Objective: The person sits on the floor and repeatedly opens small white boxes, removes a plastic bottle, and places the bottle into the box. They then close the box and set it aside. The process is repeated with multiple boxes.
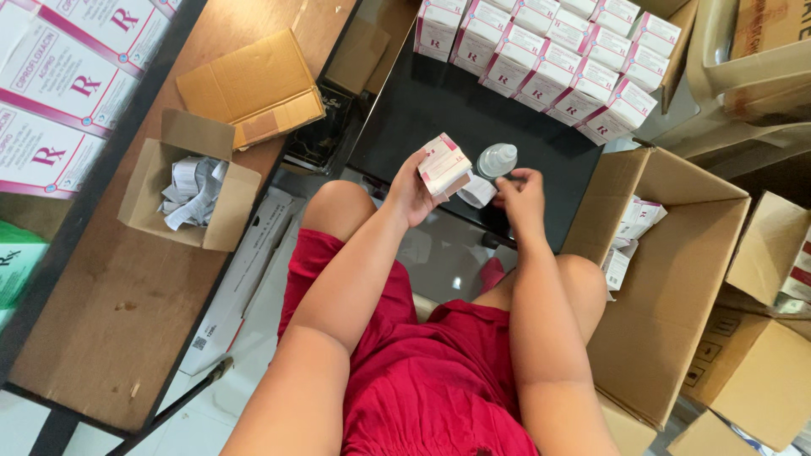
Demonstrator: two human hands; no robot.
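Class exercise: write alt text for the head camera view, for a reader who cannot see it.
A seated person's left hand holds a small white-and-pink carton while the right hand holds a small clear bottle beside it. Rows of matching cartons stand on the black table; an open cardboard box sits at right.

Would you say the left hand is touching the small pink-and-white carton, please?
Touching. The head view shows the left hand wrapped around the small pink-and-white carton, fingers pressed on its side, holding it above the black table.
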